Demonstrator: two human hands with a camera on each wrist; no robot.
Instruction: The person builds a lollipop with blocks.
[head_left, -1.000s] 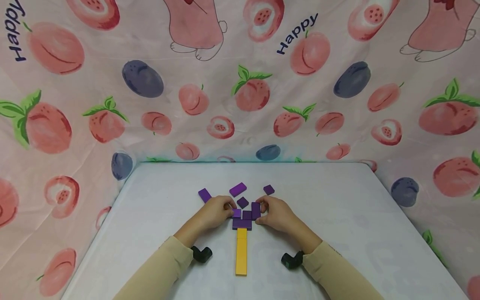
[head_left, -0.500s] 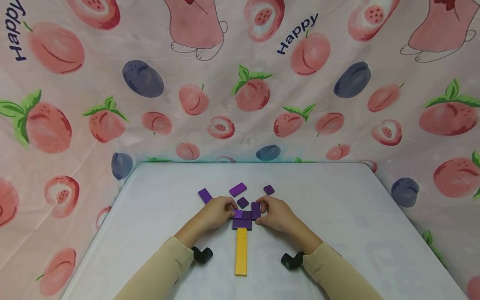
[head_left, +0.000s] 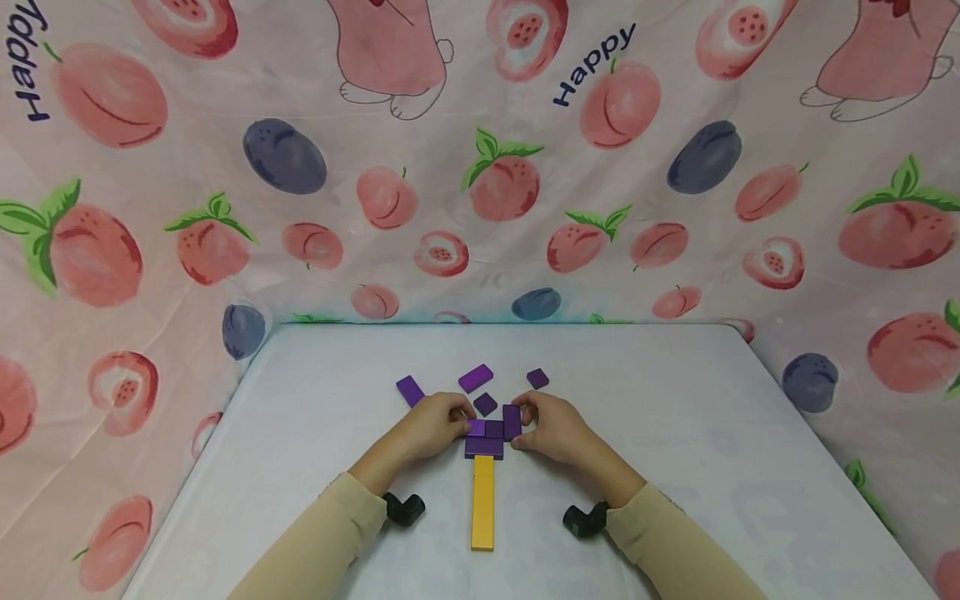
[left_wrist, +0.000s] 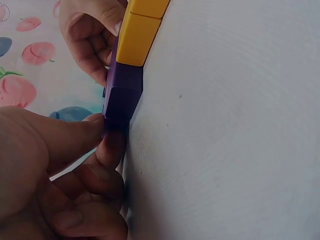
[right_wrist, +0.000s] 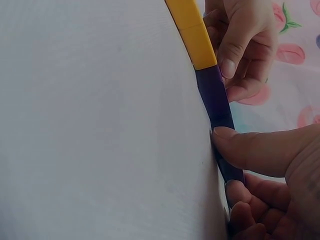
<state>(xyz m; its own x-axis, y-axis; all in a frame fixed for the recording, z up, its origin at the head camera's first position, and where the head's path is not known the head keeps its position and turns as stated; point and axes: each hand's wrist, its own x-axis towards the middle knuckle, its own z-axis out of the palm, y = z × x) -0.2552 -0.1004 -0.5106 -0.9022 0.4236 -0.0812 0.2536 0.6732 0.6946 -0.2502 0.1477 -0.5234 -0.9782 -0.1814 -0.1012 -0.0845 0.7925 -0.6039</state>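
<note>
My left hand (head_left: 435, 427) pinches a light purple block (head_left: 476, 428) between thumb and fingers, its left part covered by the fingertips. That block touches a small dark purple square block (head_left: 494, 429). On the square's other side stands a longer dark purple block (head_left: 512, 422), which my right hand (head_left: 557, 427) grips by its outer side, thumb near and fingers far. All three line up against a crosswise purple block (head_left: 484, 448). Below it, a strip of yellow blocks (head_left: 483, 504) runs toward me. In the right wrist view, the right thumb (right_wrist: 240, 147) presses the dark block.
Loose purple pieces lie beyond the hands: a small square (head_left: 485, 405), a rectangle (head_left: 476, 379), another square (head_left: 537, 379) and a rectangle (head_left: 410, 391) by the left hand. The white table (head_left: 675, 375) ends at a fruit-print cloth (head_left: 450, 167).
The left hand has slid the light purple block slightly right, closing the small gap to the dark square. The right hand and its block have stayed put.
</note>
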